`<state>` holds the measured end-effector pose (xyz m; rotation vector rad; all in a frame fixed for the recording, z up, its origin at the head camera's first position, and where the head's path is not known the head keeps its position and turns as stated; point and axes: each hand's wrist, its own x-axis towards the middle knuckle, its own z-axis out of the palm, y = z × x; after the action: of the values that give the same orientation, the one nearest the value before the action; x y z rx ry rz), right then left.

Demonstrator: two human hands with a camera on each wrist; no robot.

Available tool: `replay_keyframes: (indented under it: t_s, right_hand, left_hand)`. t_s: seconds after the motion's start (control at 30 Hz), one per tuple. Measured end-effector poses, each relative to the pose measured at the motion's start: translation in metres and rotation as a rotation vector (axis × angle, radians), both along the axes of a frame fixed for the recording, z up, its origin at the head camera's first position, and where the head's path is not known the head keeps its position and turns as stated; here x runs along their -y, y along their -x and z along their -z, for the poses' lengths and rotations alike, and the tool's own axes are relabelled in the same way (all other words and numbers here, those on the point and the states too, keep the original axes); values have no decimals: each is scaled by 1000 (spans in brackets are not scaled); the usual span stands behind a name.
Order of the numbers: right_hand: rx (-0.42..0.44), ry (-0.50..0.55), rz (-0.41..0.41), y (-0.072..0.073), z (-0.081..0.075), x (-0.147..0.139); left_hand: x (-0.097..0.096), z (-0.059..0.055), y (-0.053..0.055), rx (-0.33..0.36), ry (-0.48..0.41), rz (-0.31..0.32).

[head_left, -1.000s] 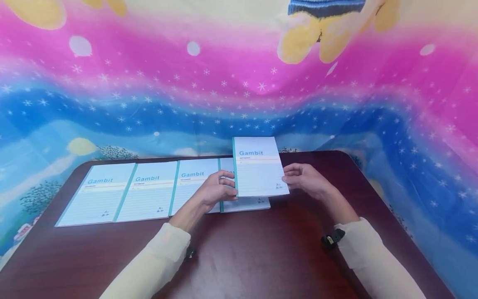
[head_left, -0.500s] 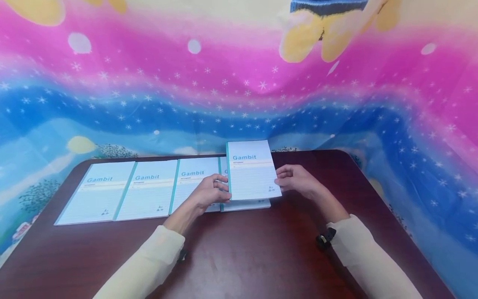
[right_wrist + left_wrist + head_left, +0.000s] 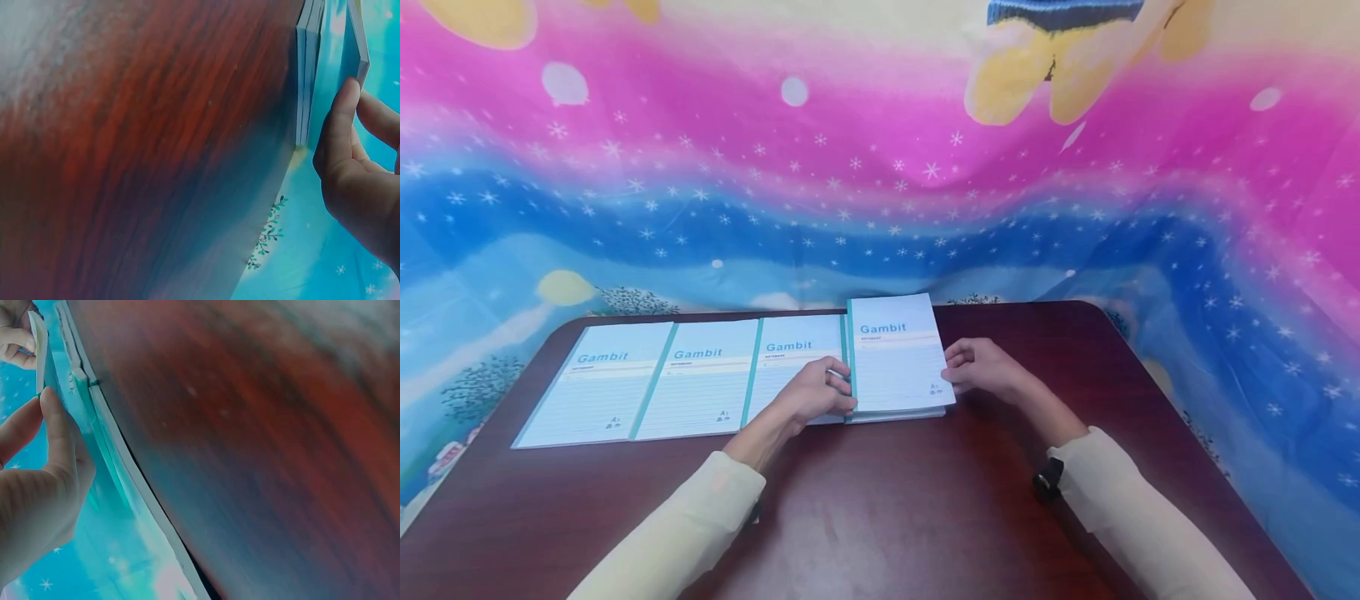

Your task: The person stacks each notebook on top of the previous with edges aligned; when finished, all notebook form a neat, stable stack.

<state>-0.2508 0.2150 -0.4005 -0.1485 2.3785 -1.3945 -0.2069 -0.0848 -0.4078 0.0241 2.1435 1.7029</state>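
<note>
In the head view, the white notebook (image 3: 898, 367) is sitting between the two hands, with the left hand (image 3: 814, 392) gripping its green spine side and the right hand (image 3: 985, 367) gripping its opposite edge near the lower corner. It is hovering just over a pile of notebooks (image 3: 902, 415) whose front edge is showing below, while a row of three notebooks (image 3: 703, 379) is lying to the left on the brown worktop (image 3: 880, 508). In the left wrist view, the left thumb and fingers are pinching the notebook's edge. In the right wrist view, the right thumb and fingers are pinching its corner, and a gap is separating it from the pile.
</note>
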Motion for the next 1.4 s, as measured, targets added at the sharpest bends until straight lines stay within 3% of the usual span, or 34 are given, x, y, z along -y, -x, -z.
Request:
replay_keyframes:
  t_s: [0.27, 1.4]
  right_hand:
    - [33, 11, -2, 3, 8, 5]
    - [51, -86, -19, 1, 8, 18]
  left_hand:
    - [1, 3, 0, 9, 57, -7]
    - [3, 8, 3, 13, 147, -8]
